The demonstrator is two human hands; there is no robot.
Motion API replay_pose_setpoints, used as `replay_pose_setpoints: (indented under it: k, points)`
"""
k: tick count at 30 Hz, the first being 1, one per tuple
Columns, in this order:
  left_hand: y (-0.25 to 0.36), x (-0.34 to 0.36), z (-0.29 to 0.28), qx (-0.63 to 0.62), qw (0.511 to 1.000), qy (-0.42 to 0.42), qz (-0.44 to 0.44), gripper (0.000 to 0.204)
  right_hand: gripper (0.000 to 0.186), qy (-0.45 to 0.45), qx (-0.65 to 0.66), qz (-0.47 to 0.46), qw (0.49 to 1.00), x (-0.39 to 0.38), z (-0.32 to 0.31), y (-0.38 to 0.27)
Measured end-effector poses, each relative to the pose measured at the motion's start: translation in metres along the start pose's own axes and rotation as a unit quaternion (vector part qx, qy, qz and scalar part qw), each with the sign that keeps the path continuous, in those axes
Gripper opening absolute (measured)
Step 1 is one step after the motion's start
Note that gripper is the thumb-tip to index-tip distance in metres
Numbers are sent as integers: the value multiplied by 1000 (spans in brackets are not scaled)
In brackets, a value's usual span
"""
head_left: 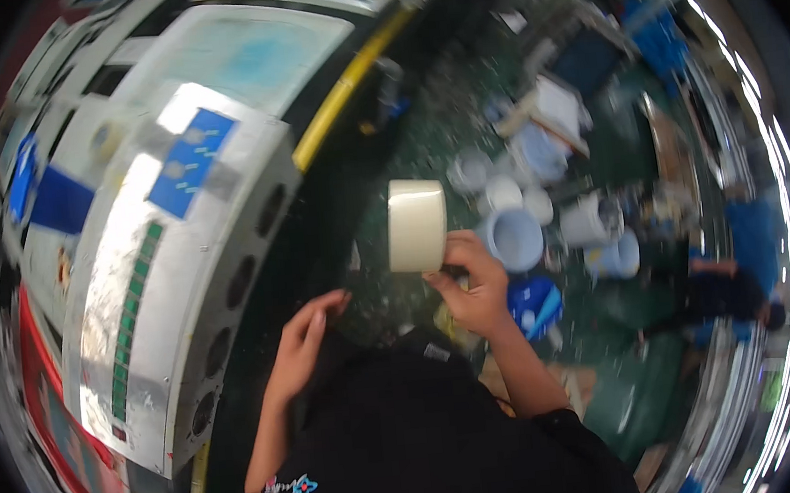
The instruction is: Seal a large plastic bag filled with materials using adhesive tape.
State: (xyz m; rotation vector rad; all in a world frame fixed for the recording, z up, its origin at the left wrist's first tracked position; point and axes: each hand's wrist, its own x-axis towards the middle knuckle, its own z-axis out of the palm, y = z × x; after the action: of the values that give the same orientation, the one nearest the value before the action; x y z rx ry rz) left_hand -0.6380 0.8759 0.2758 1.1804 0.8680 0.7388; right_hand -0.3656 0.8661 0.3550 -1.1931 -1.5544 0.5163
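My right hand (474, 286) grips a roll of cream-coloured tape (415, 221) at its lower right edge, holding it on its side at the middle of the view. My left hand (307, 334) is lower and to the left, apart from the roll, with its fingers loosely extended and nothing visible in them. Left of both hands runs a long white metal machine housing (185, 312) with a blue panel (190, 161), a green strip and round fans along its side.
A yellow rail (343, 87) runs behind the housing. Several pale buckets (513, 236), boards and a blue bag (537, 309) lie on the cluttered green floor (648, 403) to the right. Another person in dark clothes (728, 297) is at the far right.
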Motion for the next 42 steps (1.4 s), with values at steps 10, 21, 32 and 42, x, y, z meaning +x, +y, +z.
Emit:
replay_pose_setpoints:
  k: [10,21,32,42]
  points:
    - [66,78,189,7,901,-426,-79,29,23,202,-235,180,934,-168,-70,-25]
    - [72,123,223,157,774,-587,175,26,27,442,42,235,865,-139,-74,-65]
    - [78,147,211,-16,858,-511,-45,20,33,419,-114,215,875,-108,-67,-50]
    - [79,149,214,70,854,-513,58,22,28,369,-385,192,824,-101,-81,-66]
